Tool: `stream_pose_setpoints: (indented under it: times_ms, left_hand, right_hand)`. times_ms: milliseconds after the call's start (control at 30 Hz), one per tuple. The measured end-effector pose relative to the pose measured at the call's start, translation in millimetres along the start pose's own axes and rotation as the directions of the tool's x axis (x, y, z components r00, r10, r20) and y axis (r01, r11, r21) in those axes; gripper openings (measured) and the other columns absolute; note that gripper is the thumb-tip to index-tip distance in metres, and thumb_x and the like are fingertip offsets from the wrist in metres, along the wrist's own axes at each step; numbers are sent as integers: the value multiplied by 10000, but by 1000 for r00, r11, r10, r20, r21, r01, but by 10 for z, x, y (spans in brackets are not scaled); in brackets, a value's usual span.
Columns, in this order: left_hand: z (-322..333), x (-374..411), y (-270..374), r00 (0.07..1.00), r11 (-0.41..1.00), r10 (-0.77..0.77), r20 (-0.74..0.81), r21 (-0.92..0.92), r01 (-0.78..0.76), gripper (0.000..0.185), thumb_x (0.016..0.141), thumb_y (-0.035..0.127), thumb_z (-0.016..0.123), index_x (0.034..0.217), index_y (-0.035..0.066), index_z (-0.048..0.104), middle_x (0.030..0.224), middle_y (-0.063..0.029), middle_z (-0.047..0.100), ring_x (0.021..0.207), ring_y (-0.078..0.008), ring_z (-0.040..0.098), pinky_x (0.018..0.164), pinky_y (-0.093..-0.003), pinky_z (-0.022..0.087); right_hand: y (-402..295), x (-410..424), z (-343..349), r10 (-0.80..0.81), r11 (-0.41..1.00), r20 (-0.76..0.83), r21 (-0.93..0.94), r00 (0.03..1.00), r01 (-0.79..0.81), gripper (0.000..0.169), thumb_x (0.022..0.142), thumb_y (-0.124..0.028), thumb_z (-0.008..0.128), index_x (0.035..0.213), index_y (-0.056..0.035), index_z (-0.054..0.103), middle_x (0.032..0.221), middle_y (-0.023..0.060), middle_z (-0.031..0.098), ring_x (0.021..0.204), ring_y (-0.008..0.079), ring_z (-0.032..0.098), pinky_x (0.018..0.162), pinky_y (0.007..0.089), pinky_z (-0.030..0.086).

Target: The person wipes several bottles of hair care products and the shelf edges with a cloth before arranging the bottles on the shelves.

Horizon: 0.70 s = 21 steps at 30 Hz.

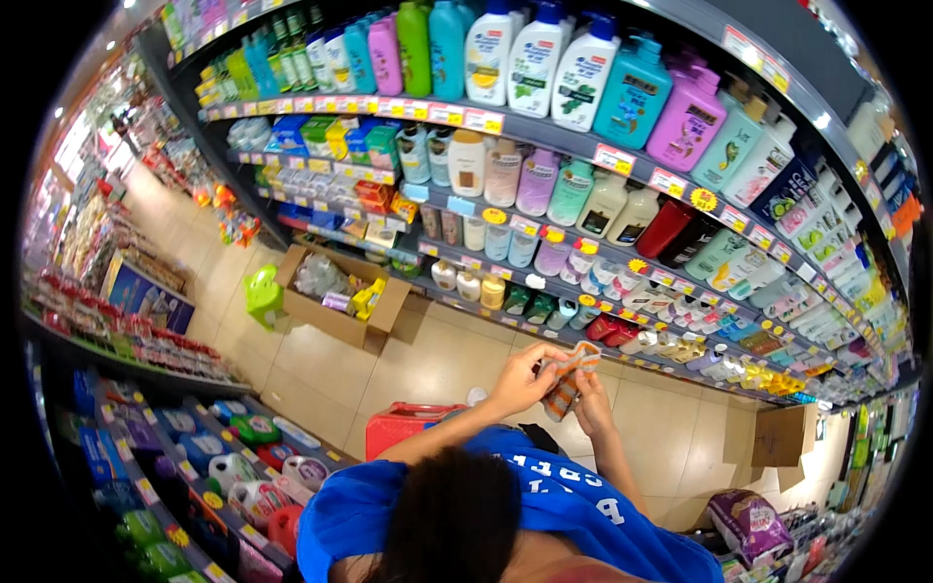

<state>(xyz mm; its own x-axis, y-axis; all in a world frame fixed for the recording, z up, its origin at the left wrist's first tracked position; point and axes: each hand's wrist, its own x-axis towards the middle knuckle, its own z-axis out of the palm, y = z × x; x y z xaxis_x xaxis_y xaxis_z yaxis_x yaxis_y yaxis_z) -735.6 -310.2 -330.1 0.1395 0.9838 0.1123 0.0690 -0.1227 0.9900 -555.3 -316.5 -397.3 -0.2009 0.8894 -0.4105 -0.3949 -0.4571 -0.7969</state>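
Observation:
Both of my hands hold an orange-and-grey striped cloth (563, 392) in front of my chest. My left hand (526, 375) grips its upper left part with bent fingers. Along the cloth's right edge, my right hand (594, 403) pinches it. The cloth is bunched at the top and hangs down between the hands. Beyond it, a store shelf (543, 130) carries rows of shampoo and body-wash bottles, among them a white pump bottle (587, 76) and a purple pump bottle (686, 120).
An open cardboard box (321, 321) with plastic wrap and yellow packs stands on the tiled floor, beside a green plastic stool (262, 295). A red basket (401, 426) is close to my left. Detergent bottles (259, 503) fill shelves behind me. At right lies a purple sack (749, 526).

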Motion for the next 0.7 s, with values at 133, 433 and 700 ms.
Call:
stream_pose_setpoints:
  times_ms: [133,433,700]
  left_hand:
    - [113,-235,-47,987,989,150,-53,2,-150,184,846,10,517,1006,24,609,986,-47,622,652,-60,579,523,-193,431]
    - [55,-586,242,972,986,164,-169,38,-160,191,853,6,512,1023,29,597,991,-76,597,783,-115,596,582,-235,477]
    - [225,-571,88,979,956,205,-18,219,-196,194,829,77,545,1016,60,595,951,-118,578,838,-292,596,727,-345,477]
  right_hand:
    - [172,-9,-217,56,997,31,-62,998,-54,321,955,-242,464,1187,-21,470,1151,83,545,1030,171,531,919,332,406]
    - [244,38,-114,-33,870,-153,-492,988,-47,523,929,-508,382,1218,-80,462,1149,101,504,1008,200,505,836,390,422]
    - [492,-66,-209,301,940,235,91,924,-329,560,867,-569,435,1190,-115,482,1139,83,520,1035,260,525,852,514,454]
